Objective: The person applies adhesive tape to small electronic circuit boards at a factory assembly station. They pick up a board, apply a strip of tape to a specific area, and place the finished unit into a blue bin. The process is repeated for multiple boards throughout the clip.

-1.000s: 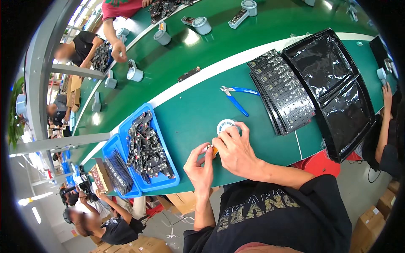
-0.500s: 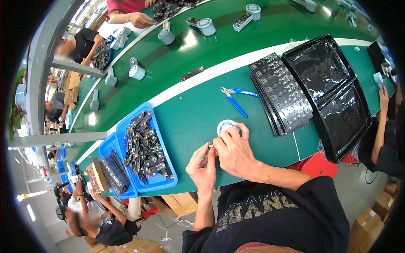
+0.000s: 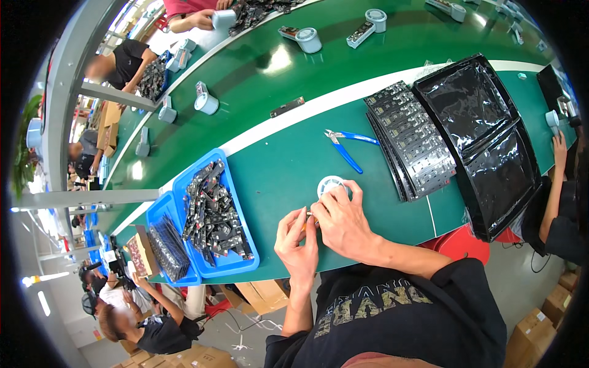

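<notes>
Both hands meet over the near edge of the green table. A white device with a round head (image 3: 332, 184) shows just beyond my right hand (image 3: 343, 224), whose bent fingers are closed on it. My left hand (image 3: 297, 245) pinches, thumb against fingers, at the device's near end, where a little orange and metal shows. Most of the part between the hands is hidden by fingers. Beyond them on the table lie blue-handled cutting pliers (image 3: 345, 150), jaws pointing left.
To the left, a blue tray (image 3: 248, 265) holds narrow black circuit boards (image 3: 215, 214). Circuit-board panels (image 3: 414, 141) are stacked right, beside a black plastic-covered tray (image 3: 500, 178). Similar devices (image 3: 308, 40) stand on the green conveyor (image 3: 245, 92), with one loose board (image 3: 287, 107). Other people work around.
My hands keep nearly the same grip, with small finger shifts. Devices on the conveyor have moved slightly right. Across it, a person's hand now holds up a light-coloured device.
</notes>
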